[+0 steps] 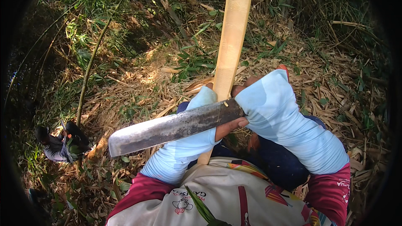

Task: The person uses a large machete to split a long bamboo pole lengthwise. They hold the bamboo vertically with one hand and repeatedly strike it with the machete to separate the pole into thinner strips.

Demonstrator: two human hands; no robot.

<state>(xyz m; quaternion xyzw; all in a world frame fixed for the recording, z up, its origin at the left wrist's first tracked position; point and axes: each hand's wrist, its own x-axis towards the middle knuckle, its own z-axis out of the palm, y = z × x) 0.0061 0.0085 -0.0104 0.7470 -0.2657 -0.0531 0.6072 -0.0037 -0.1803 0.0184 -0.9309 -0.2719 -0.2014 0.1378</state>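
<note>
In front of the person's shirt (224,188), which bears inverted lettering, the left hand (227,129) has fingers curled round a pale wooden strip (233,37), cropped above; the right hand (256,90), fingers closed, grips a broad knife (167,128), its handle hidden.

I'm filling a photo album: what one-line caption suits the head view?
Above leaf-strewn ground, the right hand grips a broad-bladed knife across a pale strip held in the left hand.

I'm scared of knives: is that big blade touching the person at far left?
Apart. The head view shows ground between the blade and the person.
</note>
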